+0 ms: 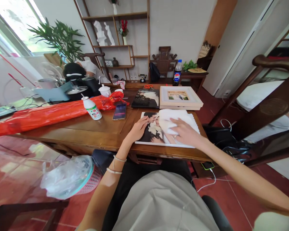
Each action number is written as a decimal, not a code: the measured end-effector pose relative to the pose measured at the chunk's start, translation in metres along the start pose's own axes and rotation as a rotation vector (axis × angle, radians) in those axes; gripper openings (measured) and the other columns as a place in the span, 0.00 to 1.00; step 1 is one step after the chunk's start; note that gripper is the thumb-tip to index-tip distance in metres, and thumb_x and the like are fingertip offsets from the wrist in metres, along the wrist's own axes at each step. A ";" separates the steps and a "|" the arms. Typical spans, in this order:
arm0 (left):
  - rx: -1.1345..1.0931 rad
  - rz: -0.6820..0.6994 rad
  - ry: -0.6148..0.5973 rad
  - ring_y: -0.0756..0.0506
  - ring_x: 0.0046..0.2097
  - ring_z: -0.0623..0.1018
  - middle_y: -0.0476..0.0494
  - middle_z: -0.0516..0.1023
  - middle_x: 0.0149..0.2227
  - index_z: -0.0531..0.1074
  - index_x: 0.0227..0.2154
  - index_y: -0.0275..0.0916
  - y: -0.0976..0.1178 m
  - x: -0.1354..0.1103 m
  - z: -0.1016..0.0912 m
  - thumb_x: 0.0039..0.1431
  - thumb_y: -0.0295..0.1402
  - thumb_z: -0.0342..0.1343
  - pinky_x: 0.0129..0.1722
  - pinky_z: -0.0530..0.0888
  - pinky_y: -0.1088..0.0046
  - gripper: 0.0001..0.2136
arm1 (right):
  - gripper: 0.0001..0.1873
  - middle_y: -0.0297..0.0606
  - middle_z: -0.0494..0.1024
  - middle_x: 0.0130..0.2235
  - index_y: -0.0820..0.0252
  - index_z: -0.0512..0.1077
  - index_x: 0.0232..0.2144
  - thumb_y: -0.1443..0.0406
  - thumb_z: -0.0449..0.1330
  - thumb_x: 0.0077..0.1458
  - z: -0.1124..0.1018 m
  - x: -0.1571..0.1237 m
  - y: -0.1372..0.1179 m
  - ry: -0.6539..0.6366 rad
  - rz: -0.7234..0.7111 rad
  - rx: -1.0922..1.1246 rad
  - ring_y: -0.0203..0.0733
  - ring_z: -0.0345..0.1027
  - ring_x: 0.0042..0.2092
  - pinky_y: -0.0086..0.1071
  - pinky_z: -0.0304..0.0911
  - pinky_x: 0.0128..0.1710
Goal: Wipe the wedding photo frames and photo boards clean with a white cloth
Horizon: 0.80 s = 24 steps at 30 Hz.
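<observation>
A photo album (149,133) with a couple's picture on its cover lies flat at the table's front edge. My left hand (140,128) rests on the cover's left side, fingers stretched out. On the right half, my right hand (184,131) presses a white cloth (167,118) against the cover; the cloth hides part of the picture. Behind the album lie a dark album (145,98) and a white framed picture (179,95) on a pale box. To the left are a phone (119,111) and a white drink bottle (91,109).
A long red plastic-wrapped bundle (50,115) crosses the table's left part. A cola bottle (177,73) stands at the back, near orange-handled scissors (148,86). Below left is a pink basket (92,181) with a plastic bag. A wooden chair (267,106) stands at right.
</observation>
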<state>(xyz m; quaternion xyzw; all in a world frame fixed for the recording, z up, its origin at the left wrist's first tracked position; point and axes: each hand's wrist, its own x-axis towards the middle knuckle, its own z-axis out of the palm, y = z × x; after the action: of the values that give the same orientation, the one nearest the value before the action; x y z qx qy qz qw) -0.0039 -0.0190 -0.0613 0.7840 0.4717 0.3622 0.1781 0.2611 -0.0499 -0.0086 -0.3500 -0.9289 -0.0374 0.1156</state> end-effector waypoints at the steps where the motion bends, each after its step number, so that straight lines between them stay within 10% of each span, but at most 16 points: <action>1: 0.002 0.006 -0.001 0.44 0.62 0.63 0.36 0.64 0.60 0.68 0.53 0.32 -0.001 0.000 0.000 0.64 0.33 0.40 0.63 0.57 0.63 0.19 | 0.16 0.47 0.61 0.62 0.60 0.77 0.39 0.72 0.56 0.49 -0.001 -0.007 -0.015 -0.012 -0.040 0.024 0.55 0.49 0.64 0.55 0.46 0.60; 7: 0.006 0.030 -0.016 0.44 0.63 0.62 0.35 0.64 0.60 0.68 0.53 0.31 -0.004 0.002 0.000 0.64 0.32 0.39 0.63 0.58 0.62 0.20 | 0.17 0.43 0.55 0.65 0.60 0.76 0.41 0.71 0.57 0.46 -0.004 -0.023 -0.061 -0.053 -0.197 0.121 0.52 0.43 0.66 0.51 0.39 0.63; 18: -0.007 -0.010 -0.004 0.45 0.62 0.63 0.38 0.65 0.60 0.67 0.53 0.33 0.002 0.000 -0.001 0.64 0.33 0.41 0.63 0.58 0.64 0.19 | 0.18 0.43 0.73 0.53 0.59 0.72 0.48 0.61 0.49 0.62 0.003 0.032 0.056 0.000 0.115 0.015 0.54 0.60 0.58 0.48 0.57 0.55; 24: -0.012 0.006 0.004 0.44 0.62 0.62 0.38 0.65 0.60 0.68 0.52 0.34 0.001 0.000 -0.001 0.64 0.34 0.41 0.63 0.57 0.64 0.19 | 0.14 0.46 0.60 0.62 0.61 0.76 0.40 0.70 0.54 0.53 -0.015 -0.003 -0.002 -0.091 0.062 -0.006 0.56 0.58 0.60 0.47 0.61 0.52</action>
<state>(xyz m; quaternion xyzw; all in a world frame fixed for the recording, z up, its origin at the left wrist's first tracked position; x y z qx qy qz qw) -0.0042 -0.0198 -0.0605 0.7838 0.4675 0.3668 0.1806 0.2649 -0.0557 0.0049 -0.3803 -0.9217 -0.0209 0.0732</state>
